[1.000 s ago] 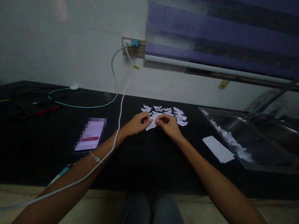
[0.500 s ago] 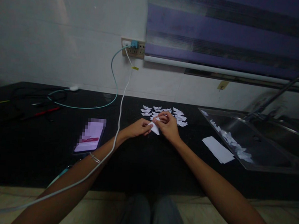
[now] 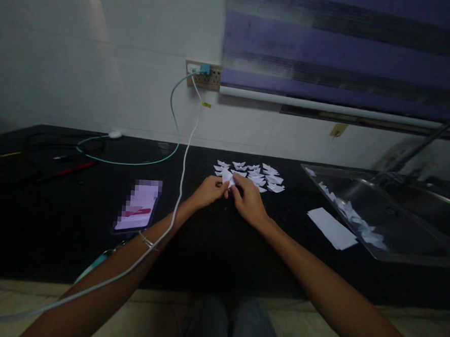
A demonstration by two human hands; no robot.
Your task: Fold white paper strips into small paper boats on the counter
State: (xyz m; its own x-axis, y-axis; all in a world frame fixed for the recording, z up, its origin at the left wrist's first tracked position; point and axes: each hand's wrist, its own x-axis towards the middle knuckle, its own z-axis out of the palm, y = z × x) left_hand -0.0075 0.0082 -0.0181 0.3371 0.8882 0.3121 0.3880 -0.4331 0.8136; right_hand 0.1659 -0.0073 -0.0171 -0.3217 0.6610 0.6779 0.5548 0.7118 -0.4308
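Note:
Between my two hands is a small piece of folded white paper (image 3: 228,177), held up over the dark counter. My left hand (image 3: 210,190) pinches its lower left side. My right hand (image 3: 248,196) grips the right side, with fingers curled around its edge. Just behind the hands, several folded paper boats (image 3: 273,179) stand in rows, partly hidden by my fingers. A stack of flat white paper (image 3: 331,228) lies to the right of my right hand.
A phone (image 3: 139,206) lies left of my left forearm. A white cable (image 3: 183,171) hangs from the wall socket (image 3: 215,79) across that forearm. At the right is a steel sink (image 3: 408,220) with more folded papers (image 3: 359,222) along its rim. Dark cords lie far left.
The folded paper has turned in my hands; its point aimed downward before and now its wide part stands up. My right hand has dropped slightly, and the view has shifted a little.

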